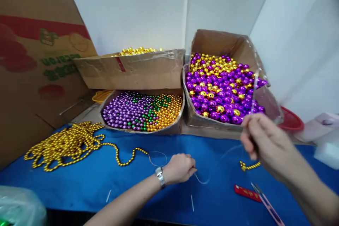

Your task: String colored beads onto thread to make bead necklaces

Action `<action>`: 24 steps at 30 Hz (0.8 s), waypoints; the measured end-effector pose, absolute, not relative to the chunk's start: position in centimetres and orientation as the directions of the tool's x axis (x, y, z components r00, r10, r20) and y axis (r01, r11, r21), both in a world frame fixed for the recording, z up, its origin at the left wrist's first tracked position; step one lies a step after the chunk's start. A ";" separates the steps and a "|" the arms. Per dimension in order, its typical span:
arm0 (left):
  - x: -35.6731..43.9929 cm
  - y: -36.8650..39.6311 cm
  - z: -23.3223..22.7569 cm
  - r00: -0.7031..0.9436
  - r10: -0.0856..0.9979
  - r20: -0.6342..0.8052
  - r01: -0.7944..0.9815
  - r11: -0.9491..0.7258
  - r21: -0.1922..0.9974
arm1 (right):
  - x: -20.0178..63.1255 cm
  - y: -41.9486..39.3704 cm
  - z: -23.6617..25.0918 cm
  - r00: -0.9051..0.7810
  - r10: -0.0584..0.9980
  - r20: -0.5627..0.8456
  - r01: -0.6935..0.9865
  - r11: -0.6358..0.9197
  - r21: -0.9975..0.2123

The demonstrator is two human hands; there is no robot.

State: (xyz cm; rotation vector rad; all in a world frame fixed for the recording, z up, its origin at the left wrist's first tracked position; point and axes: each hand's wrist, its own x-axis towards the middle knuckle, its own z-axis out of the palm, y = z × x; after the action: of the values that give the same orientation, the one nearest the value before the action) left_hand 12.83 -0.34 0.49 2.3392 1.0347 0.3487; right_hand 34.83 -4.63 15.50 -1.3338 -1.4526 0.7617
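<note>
My left hand, with a silver watch on its wrist, is closed just over the blue cloth on a clear thread. This thread loops out on both sides of the fist, and one loop reaches the end of a gold bead strand. Higher up at the right, my right hand pinches a thin, pale, stick-like piece that points upward, blurred, in front of the purple beads. A faint thread curves below this hand. Near it lie a short gold bead piece, pink-handled tweezers and a red packet.
Boxes of purple and gold beads and of small purple, green and gold beads stand behind. A large carton borders the left. Gold strands lie heaped. White sticks rest in front; a red basin stands right.
</note>
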 end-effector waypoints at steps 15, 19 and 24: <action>-4.3 10.5 9.6 0.343 0.938 0.045 0.935 -0.346 0.074 | 23.3 -8.9 2.1 -0.481 0.811 -0.333 0.164 -0.290 -0.943; -4.3 12.1 8.1 0.368 0.929 -0.028 0.929 -0.369 -0.025 | 23.9 -8.7 1.9 -0.437 0.864 -0.251 0.250 -0.151 -0.956; -3.5 13.5 7.6 0.395 0.915 -0.080 0.910 -0.401 -0.104 | 23.7 -8.3 1.3 -0.412 0.901 -0.137 0.299 -0.008 -0.954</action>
State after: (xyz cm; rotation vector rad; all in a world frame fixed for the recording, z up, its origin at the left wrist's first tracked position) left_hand -3.55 13.55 7.59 2.6590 1.7412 -0.1979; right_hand 23.75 -8.32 1.28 -1.2443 -1.7320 1.4410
